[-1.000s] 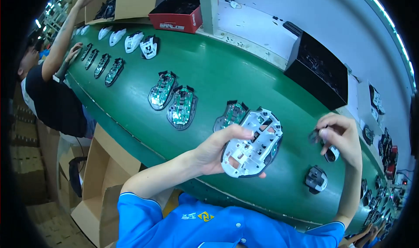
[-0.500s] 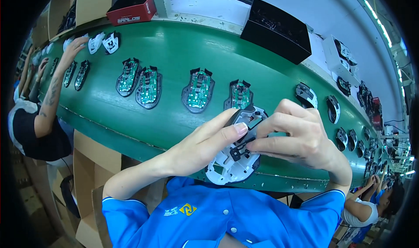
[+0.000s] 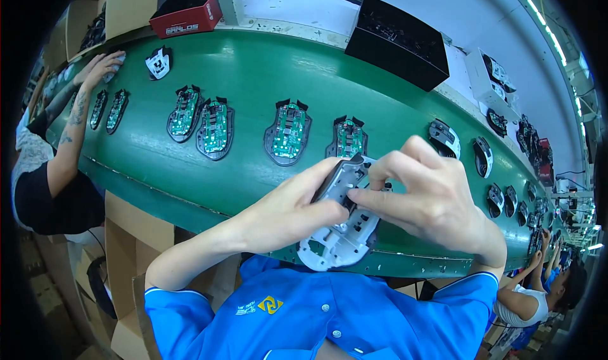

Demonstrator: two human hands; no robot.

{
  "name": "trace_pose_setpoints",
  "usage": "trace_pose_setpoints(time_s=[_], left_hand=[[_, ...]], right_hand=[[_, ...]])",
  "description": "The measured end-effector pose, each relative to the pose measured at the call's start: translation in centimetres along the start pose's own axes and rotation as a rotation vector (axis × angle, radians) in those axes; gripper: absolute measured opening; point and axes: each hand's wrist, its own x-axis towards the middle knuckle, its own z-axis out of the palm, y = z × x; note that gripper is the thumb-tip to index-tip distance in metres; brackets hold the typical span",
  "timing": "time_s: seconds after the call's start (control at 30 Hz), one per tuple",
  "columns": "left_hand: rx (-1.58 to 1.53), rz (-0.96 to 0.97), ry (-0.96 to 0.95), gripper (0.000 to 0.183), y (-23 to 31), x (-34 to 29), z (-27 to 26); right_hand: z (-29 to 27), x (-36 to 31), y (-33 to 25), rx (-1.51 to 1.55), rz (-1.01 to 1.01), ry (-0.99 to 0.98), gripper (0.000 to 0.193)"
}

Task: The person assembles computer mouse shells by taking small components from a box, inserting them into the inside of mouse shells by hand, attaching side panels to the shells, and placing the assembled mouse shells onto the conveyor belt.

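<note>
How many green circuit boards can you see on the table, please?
6, left to right: first board and second beside a co-worker's arm, third and fourth close together, fifth alone, sixth beyond the held shell. More may be hidden behind the arm.

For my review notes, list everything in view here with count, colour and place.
Table: one, green, across the middle
Held mouse shell: one, pale inside, dark rim, above the table's near edge
Circuit-board assemblies: at least six, green and black, left to centre
Loose shell: at least one, white and black, far left
Mice: at least five, dark and pale, right
Parts box: one, black, back centre
Small box: one, red, back left
Cardboard boxes: several, brown, left
Co-workers: at least two, left and right
Own shirt: one, blue, bottom
Left grip: one, bare, holding the shell
Right grip: one, bare, fingers at the shell
</note>
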Motion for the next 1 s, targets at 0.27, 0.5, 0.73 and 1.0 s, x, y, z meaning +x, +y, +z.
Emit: trace_pose_setpoints(time_s=[0.27,0.5,0.73,1.0], left_hand=[[0.282,0.15,0.256,0.033,-0.4,0.4,0.2],[0.493,0.424,0.347,0.031,-1.8,1.3,-0.5],[0.212,0.358,0.441,0.028,-1.1,2.0,-0.8],[0.288,0.409,0.446,0.031,-0.9,1.2,0.4]], right_hand=[[1.2,0.5,0.0,0.35,0.347,0.221,0.053],[3.0,0.6,0.1,0.428,0.38,0.21,0.054],[5.2,0.4,-1.8,0.561,0.54,0.346,0.085],[7.3,0.4,-2.5,0.456,0.48,0.587,0.079]])
